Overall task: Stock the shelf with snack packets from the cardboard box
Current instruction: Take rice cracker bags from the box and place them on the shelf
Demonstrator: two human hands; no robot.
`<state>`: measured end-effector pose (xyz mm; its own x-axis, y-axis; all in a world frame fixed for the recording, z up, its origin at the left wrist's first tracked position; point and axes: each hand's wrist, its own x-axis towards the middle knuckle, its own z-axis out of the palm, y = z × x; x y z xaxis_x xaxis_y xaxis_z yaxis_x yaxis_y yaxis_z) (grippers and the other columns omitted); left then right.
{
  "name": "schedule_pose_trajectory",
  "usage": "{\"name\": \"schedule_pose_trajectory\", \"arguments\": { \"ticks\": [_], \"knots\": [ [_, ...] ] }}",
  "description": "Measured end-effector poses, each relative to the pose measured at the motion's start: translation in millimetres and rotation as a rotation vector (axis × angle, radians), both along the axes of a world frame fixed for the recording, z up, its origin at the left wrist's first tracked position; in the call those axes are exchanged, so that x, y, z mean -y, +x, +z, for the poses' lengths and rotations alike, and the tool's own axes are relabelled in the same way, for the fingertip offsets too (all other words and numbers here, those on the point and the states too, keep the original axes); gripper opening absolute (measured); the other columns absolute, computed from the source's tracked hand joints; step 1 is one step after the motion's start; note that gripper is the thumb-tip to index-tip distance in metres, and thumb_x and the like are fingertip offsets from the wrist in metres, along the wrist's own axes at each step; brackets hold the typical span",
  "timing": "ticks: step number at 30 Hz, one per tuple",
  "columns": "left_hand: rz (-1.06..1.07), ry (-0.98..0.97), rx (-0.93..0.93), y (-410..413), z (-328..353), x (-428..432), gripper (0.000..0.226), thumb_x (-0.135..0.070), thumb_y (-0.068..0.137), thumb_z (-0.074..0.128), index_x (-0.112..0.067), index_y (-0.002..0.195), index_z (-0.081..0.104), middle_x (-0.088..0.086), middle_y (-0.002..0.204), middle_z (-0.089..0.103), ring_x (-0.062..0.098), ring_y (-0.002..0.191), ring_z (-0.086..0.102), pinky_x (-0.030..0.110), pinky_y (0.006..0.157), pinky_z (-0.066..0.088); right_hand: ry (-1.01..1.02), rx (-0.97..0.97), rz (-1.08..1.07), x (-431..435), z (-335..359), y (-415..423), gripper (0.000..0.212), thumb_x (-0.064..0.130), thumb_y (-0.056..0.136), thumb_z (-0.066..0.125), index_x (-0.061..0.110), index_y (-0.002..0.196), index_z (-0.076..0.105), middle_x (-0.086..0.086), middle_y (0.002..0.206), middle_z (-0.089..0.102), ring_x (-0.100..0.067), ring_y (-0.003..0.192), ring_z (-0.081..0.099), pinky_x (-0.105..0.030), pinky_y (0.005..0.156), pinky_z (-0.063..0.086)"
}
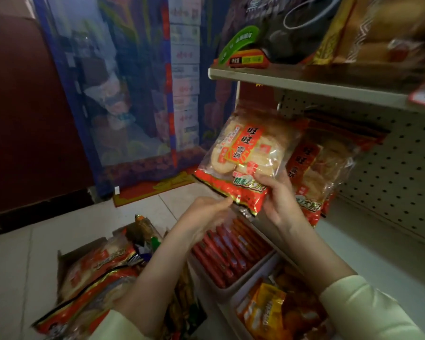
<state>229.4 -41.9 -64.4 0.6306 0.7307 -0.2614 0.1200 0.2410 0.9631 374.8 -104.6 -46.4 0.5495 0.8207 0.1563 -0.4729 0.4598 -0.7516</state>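
Pale tiled floor (59,229), blue patterned curtain (123,94), dark red wall (22,106)

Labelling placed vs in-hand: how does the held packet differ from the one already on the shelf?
The held packet is gripped at its lower edge by the right hand; the stocked packet stands on the shelf. The held packet shows almost fully; the stocked packet is partly hidden behind it and dimmer. Both share the red rice-cracker design.

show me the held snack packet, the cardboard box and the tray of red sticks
held snack packet (247,146): head view, on its red front label
cardboard box (62,271): head view, on its left wall
tray of red sticks (250,273): head view, on its white near wall
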Motion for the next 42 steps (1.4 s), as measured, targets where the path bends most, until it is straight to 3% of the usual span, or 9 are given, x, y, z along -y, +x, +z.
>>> {"name": "schedule_pose_trajectory", "arguments": {
  "ticks": [4,7,12,16,19,23,33,38,42],
  "knots": [
    [0.248,0.302,0.046,29,10,-5,0.108,-0.029,0.073,0.081,-0.022,0.147,0.003,0.005,0.147,0.027,0.016,0.131,0.034,0.027,0.101,0.033,-0.015,-0.01,-0.11,32,-8,34,0.068,-0.015,0.08,0.052,0.008,0.142,0.036,-0.026,0.134,0.053,-0.041,0.118,0.056,-0.049,0.092,0.052],
    [0.106,0.556,0.013,63,9,-3,0.115,-0.035,0.068,0.083,-0.028,0.15,0.003,0.002,0.158,0.008,0.02,0.145,0.012,0.038,0.116,0.02,-0.048,0.052,-0.198,57,-12,48,0.069,-0.017,0.081,0.05,0.012,0.142,0.035,-0.022,0.134,0.055,-0.038,0.117,0.058,-0.048,0.09,0.054],
    [-0.189,0.747,-0.067,101,10,13,0.113,-0.052,0.068,0.077,-0.043,0.147,-0.005,0.002,0.16,-0.006,0.02,0.147,-0.002,0.045,0.119,0.011,-0.213,0.403,-0.265,84,-9,54,0.078,-0.008,0.079,0.065,0.024,0.143,0.033,-0.006,0.123,0.064,-0.021,0.106,0.067,-0.038,0.086,0.057],
    [-0.252,0.841,-0.195,112,12,19,0.117,-0.051,0.07,0.075,-0.042,0.146,-0.013,0.007,0.157,-0.019,0.027,0.146,-0.009,0.048,0.118,0.007,-0.394,0.528,-0.502,97,-12,60,0.103,0.029,0.061,0.086,0.027,0.14,0.02,-0.005,0.134,0.048,-0.018,0.119,0.055,-0.04,0.1,0.048],
    [-0.265,0.849,-0.177,110,11,17,0.118,-0.053,0.068,0.076,-0.042,0.146,-0.012,0.004,0.157,-0.018,0.025,0.146,-0.01,0.049,0.117,0.007,-0.548,0.531,-0.644,103,-20,79,0.127,0.046,0.05,0.09,0.043,0.142,0.003,-0.005,0.154,0.023,-0.023,0.139,0.029,-0.05,0.114,0.027],
    [-0.262,0.846,-0.135,107,5,13,0.122,-0.06,0.064,0.075,-0.042,0.146,-0.013,0.0,0.157,-0.017,0.022,0.145,-0.011,0.053,0.117,0.007,-0.405,0.335,-0.217,101,-30,89,0.129,0.018,0.058,0.092,0.063,0.134,-0.002,-0.004,0.138,0.045,-0.024,0.121,0.054,-0.056,0.096,0.047],
    [-0.255,0.8,-0.146,109,3,-8,0.133,-0.08,0.042,0.07,-0.048,0.144,-0.009,-0.004,0.157,-0.007,0.023,0.146,0.0,0.056,0.115,0.017,-0.458,0.401,-0.146,68,-30,86,0.125,0.031,0.052,0.093,0.04,0.144,0.009,-0.006,0.136,0.053,-0.023,0.119,0.058,-0.051,0.102,0.045],
    [-0.246,0.786,-0.139,112,5,-18,0.133,-0.075,0.041,0.073,-0.046,0.145,-0.005,-0.005,0.156,-0.002,0.023,0.145,0.006,0.054,0.115,0.02,-0.49,0.385,-0.19,48,-30,81,0.148,0.042,0.039,0.096,0.044,0.145,-0.007,-0.005,0.145,0.044,-0.023,0.127,0.051,-0.051,0.107,0.04],
    [-0.247,0.766,-0.155,114,6,-28,0.126,-0.061,0.055,0.08,-0.045,0.146,-0.007,-0.004,0.156,-0.005,0.024,0.145,0.004,0.054,0.115,0.018,-0.457,0.36,-0.23,35,-30,77,0.14,0.028,0.052,0.089,0.039,0.146,-0.015,-0.005,0.144,0.041,-0.021,0.125,0.05,-0.039,0.1,0.044]
  ]
}}
